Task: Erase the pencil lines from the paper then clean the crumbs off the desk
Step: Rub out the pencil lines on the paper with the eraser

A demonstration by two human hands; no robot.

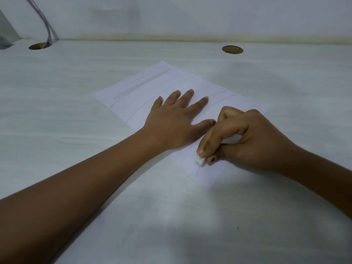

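A white sheet of paper (144,88) lies at an angle on the pale desk (57,96), with several faint pencil lines running across it. My left hand (171,121) lies flat on the middle of the sheet, fingers spread, holding nothing. My right hand (238,138) is closed around a small white eraser (201,161), whose tip pokes out below the fingers and touches the paper at its near edge, on a pencil line. Most of the eraser is hidden inside the fist.
Two round cable holes are cut in the desk, one at the far left (40,46) with grey cables (45,23) passing through it, one at the far right (232,49). A wall runs along the back edge. A few tiny dark specks dot the desk.
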